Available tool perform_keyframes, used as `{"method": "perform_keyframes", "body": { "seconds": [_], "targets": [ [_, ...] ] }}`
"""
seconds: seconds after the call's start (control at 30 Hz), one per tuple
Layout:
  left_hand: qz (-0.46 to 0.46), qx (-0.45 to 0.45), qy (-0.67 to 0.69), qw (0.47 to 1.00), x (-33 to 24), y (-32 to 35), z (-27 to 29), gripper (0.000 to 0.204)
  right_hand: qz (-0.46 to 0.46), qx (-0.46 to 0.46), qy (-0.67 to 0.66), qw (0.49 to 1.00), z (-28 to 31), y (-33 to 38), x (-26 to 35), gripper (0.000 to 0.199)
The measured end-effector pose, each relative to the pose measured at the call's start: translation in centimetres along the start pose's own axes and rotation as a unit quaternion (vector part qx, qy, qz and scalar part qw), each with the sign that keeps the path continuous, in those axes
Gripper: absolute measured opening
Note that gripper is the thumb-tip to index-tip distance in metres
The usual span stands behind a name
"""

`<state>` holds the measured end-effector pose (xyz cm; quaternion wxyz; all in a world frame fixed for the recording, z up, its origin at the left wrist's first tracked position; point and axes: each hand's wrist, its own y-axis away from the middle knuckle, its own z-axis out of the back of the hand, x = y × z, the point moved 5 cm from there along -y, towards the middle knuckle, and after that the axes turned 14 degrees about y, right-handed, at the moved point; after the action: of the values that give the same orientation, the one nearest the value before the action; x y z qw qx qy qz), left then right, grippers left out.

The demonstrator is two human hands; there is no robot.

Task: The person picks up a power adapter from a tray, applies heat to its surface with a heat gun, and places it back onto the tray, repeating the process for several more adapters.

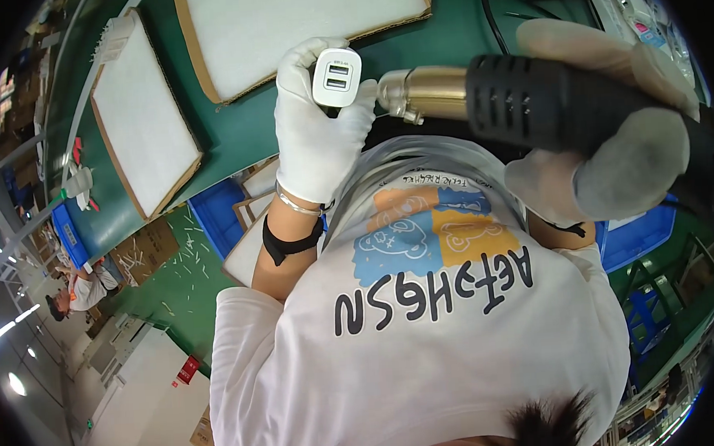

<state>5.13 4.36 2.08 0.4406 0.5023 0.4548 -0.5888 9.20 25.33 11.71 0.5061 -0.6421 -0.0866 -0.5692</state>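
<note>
My left hand (310,144), in a white glove, is closed around a small white two-port USB charger (337,77). The charger's face with its two slots is turned up toward me. From the right comes a hot-air gun (521,102) with a black slotted body and a brass-coloured metal nozzle (427,94). My right hand (627,161), also gloved, is wrapped around the gun's black body. The nozzle's tip points left at the charger, close beside my left fingertips. Whether the tip touches the glove I cannot tell.
On the green table (241,136) lie a large white foam-topped cardboard tray (304,22) and a narrower one (142,113) at left. A black cable (488,10) runs behind the gun. Blue bins (216,215) stand below the table edge. Another person (83,290) is far left.
</note>
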Motion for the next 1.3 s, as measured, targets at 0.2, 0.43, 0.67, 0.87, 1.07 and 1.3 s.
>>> {"method": "perform_keyframes", "body": {
  "seconds": [0.2,0.43,0.67,0.87,1.07,1.3],
  "targets": [
    [-0.009,-0.003,-0.016,1.0,0.1,0.1,0.2,0.044,0.01,0.001,0.002,1.0,-0.7,0.2,0.1,0.041],
    [-0.007,0.006,-0.054,0.998,-0.3,0.2,0.1,0.052,0.022,0.0,0.006,1.0,-0.4,0.1,0.1,0.042],
    [-0.028,-0.001,-0.068,0.997,-0.4,0.0,0.0,0.046,0.035,-0.005,0.009,0.999,0.5,0.0,-0.1,0.042],
    [-0.03,-0.002,-0.038,0.999,-0.3,0.2,-0.2,0.045,0.047,-0.007,0.009,0.999,0.4,0.0,0.1,0.043],
    [0.001,-0.018,-0.023,1.0,-0.2,0.2,-0.6,0.044,0.06,-0.009,0.012,0.998,1.3,0.0,-0.3,0.044],
    [-0.017,-0.015,-0.046,0.999,-0.7,0.4,-0.9,0.045,0.073,-0.012,0.014,0.997,1.9,-0.6,-0.7,0.045]
  ]
}}
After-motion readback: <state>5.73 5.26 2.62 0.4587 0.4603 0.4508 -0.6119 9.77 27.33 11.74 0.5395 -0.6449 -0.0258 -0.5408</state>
